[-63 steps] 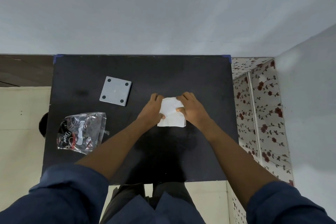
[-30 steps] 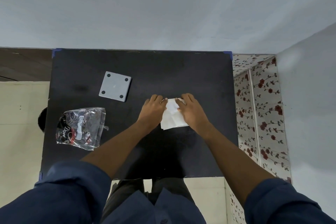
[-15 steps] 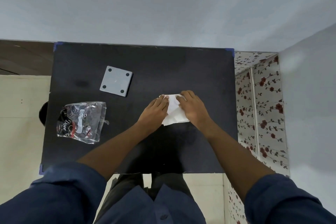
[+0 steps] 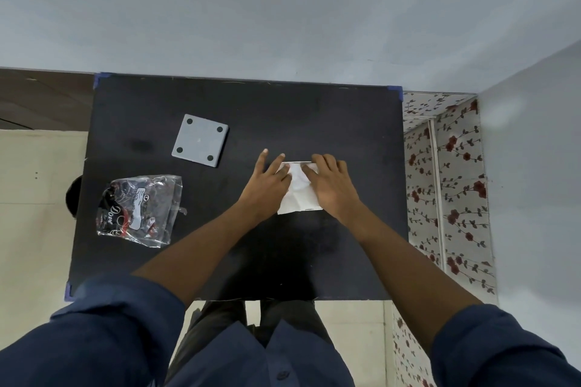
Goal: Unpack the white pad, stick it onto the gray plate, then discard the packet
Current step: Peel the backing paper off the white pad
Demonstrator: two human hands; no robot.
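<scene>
At the far left of the black square tabletop point(image 4: 314, 122) lies a crumpled clear plastic bag point(image 4: 140, 209) with dark printing and a white label, flat on the surface near the table's left edge. Just beyond it, toward the wall, sits the square gray plate point(image 4: 200, 140), flat, with a dark round dot at each of its four corners; nothing rests on it, and it lies apart from both the bag and the hands.

Moving right, the left hand point(image 4: 267, 182) reaches out of a rolled dark blue sleeve point(image 4: 103, 333). Its fingers are spread and stretched forward, palm down, with the inner fingers lying over the left edge of the white paper packet point(image 4: 298, 195). I can't tell from here whether the thumb pinches the paper or the hand only presses on it.

The packet sits on the table right of centre, well apart from the gray plate, creased and rumpled in the strip visible between the two hands. The white pad itself cannot be made out separately from the wrapper.

The right hand point(image 4: 330, 188) covers the packet's right side, fingers curled down over its far top edge, pressing it against the table; whether it truly pinches the paper I can't tell.
</scene>
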